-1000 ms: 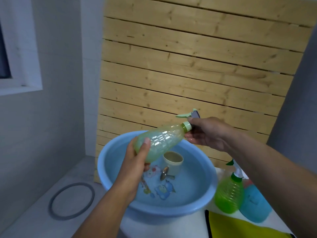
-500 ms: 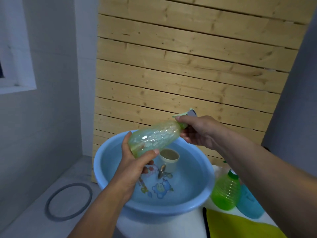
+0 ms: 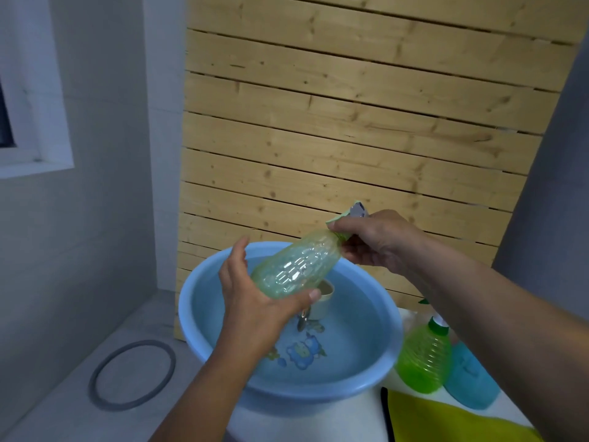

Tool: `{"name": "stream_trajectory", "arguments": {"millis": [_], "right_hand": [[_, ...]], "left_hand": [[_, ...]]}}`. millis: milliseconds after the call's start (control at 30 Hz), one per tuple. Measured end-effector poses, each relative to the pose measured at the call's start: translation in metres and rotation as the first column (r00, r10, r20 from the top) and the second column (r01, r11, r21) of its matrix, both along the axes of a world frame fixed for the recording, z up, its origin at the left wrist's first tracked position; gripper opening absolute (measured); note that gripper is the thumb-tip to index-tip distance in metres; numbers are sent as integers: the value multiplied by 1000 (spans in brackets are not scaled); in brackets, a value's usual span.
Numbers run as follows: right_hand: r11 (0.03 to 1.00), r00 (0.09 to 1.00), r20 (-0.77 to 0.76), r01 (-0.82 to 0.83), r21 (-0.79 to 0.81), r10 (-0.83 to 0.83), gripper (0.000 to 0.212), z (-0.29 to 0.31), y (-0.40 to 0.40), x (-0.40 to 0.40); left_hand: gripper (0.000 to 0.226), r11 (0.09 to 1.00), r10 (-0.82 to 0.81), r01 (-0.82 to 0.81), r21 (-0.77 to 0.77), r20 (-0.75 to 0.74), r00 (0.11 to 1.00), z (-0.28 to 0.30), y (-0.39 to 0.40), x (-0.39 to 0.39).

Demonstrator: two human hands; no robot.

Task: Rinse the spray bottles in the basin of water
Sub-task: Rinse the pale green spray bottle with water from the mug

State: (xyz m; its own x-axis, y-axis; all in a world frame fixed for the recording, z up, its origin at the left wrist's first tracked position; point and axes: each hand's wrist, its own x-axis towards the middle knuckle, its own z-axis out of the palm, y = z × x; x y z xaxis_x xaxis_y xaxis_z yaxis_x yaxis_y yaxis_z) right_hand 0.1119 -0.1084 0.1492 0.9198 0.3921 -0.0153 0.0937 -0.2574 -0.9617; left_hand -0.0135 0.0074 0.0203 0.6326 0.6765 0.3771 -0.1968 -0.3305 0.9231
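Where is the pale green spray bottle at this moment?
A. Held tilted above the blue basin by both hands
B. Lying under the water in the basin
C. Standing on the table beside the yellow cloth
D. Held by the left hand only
A: the left hand holds the base of the pale green spray bottle and the right hand grips its neck, above the blue basin.

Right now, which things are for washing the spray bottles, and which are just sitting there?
For the job:
pale green bottle, held by left hand and right hand
blue basin
bright green bottle
teal bottle

Just sitting there:
cup
spoon
yellow cloth
grey ring
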Motion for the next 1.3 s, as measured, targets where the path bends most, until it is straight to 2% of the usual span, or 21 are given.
{"name": "stream_trajectory", "arguments": {"millis": [100,167,233,300,400,533,633,700,900,1067,1167,1300], "right_hand": [[1000,1000,-5,-1,-31,1,42,2,-2,0],[998,1000,-18,-15,-61,14,36,3,-5,1],[994,998,-26,-51,-93,48,28,7,-7,4],[991,996,-35,-91,-96,88,22,13,-10,8],[984,986,-61,-158,-85,154,17,21,-12,10],[976,978,-58,-203,-73,199,15,22,-8,9],[979,975,-91,-205,-13,203,13,28,-10,10],[983,979,-88,-183,18,184,13,33,-12,13],[997,999,44,-21,72,18,14,63,-13,29],[988,969,207,114,109,-135,18,77,-7,47],[987,980,150,117,107,-132,16,49,12,50],[933,970,-3,236,272,-244,18,20,23,59]], "left_hand": [[122,969,71,-58,239,-44,997,-4,-6,3],[115,964,80,-65,260,-49,996,-6,-6,4],[100,987,24,-19,157,-31,999,-6,-4,3],[80,998,-54,55,-30,13,998,-3,-3,0],[54,960,-103,119,-253,75,992,1,1,-3],[48,849,-120,158,-505,108,987,4,11,-1],[62,752,-160,173,-636,79,984,6,17,-2],[62,737,-140,156,-658,78,987,6,20,-1],[48,729,52,39,-684,113,992,2,22,6],[47,721,177,-5,-693,178,968,2,21,7],[49,733,241,-34,-679,213,947,2,20,5],[49,754,341,-148,-639,189,921,2,17,6]]}}
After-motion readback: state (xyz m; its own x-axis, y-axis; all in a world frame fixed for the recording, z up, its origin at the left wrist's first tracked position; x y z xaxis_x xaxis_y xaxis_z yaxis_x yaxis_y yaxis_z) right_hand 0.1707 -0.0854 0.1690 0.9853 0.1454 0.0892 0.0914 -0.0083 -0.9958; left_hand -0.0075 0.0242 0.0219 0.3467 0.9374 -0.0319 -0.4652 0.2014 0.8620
